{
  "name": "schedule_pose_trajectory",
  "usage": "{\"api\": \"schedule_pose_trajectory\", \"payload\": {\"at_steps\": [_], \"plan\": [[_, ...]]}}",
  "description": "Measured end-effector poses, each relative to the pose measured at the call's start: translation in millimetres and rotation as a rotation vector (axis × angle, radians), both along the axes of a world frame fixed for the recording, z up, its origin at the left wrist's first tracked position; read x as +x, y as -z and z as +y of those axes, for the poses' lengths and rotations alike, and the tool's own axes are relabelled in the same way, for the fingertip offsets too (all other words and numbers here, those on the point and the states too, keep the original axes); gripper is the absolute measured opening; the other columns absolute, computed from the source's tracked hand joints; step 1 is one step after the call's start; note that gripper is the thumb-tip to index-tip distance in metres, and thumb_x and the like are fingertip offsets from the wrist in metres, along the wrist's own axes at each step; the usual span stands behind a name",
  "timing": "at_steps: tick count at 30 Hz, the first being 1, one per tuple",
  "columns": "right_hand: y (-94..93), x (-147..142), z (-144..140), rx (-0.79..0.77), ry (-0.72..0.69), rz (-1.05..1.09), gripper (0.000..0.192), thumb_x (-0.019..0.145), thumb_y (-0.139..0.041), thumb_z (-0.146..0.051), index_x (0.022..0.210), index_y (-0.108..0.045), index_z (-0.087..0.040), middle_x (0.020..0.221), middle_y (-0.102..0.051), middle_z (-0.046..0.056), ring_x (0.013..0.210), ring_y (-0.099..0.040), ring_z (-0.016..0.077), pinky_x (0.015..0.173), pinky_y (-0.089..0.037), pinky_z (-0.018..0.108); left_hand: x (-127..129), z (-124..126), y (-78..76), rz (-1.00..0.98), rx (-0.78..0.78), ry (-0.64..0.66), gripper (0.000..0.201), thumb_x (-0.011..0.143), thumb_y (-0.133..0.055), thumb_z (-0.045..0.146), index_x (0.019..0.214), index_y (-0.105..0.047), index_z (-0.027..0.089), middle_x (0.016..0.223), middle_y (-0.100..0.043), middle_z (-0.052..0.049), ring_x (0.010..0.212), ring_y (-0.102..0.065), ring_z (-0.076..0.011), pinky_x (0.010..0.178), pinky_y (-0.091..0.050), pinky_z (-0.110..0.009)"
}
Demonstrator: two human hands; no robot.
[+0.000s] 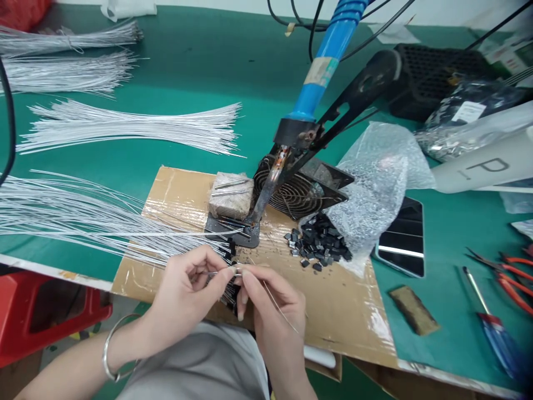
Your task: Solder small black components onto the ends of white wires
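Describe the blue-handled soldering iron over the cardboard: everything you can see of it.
The soldering iron has a bright blue plastic-looking handle with a pale worn label, ribbed at the top where it leaves the picture. Below sits a dark collar, then a discoloured, scorched metal shaft. It leans steeply, tip down and to the left, held by a dark metal bracket. The tip rests on a small dark metal plate on the taped cardboard, in front of a round fan grille. Neither hand touches it.

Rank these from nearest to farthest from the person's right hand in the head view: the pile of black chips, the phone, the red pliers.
From the right hand:
1. Black chips, just up and right, on the cardboard.
2. Phone, further right, on the green mat.
3. Red pliers, at the far right edge.
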State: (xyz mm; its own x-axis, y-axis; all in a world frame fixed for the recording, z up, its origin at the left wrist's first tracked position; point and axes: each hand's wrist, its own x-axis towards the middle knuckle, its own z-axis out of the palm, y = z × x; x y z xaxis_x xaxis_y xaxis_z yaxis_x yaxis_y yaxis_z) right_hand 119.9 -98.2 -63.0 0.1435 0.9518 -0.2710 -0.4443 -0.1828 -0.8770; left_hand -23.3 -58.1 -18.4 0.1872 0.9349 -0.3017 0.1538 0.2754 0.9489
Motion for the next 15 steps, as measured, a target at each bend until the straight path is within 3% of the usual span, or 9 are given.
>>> {"api": "schedule_pose_trajectory", "payload": {"at_steps": [10, 15], "plan": [[-3.3, 8.2, 4.4, 0.007, -0.053, 0.022, 0.03, 0.095, -0.073, -0.049, 0.102, -0.086, -0.023, 0.076, -0.069, 0.002, 0.047, -0.057, 0.0084, 0.042, -0.046, 0.022, -1.2, -0.4, 0.9, 0.041, -0.004, 0.004, 0.021, 0.088, -0.067, 0.034, 0.076, -0.065, 0.017, 0.065, -0.06, 0.0, 0.056, -0.044, -0.0106, 0.051, -0.033, -0.024], [-0.6, 6.4, 1.4, -0.004, -0.052, -0.024, 0.018, 0.09, -0.08, -0.041, 0.094, -0.087, -0.024, 0.073, -0.067, 0.001, 0.044, -0.057, 0.0077, 0.039, -0.046, 0.019, -1.2, 1.3, 2.2, 0.045, 0.033, -0.022, 0.02, 0.089, -0.068, 0.033, 0.076, -0.065, 0.017, 0.064, -0.06, 0.001, 0.055, -0.045, -0.0102, 0.051, -0.035, -0.022]]}}
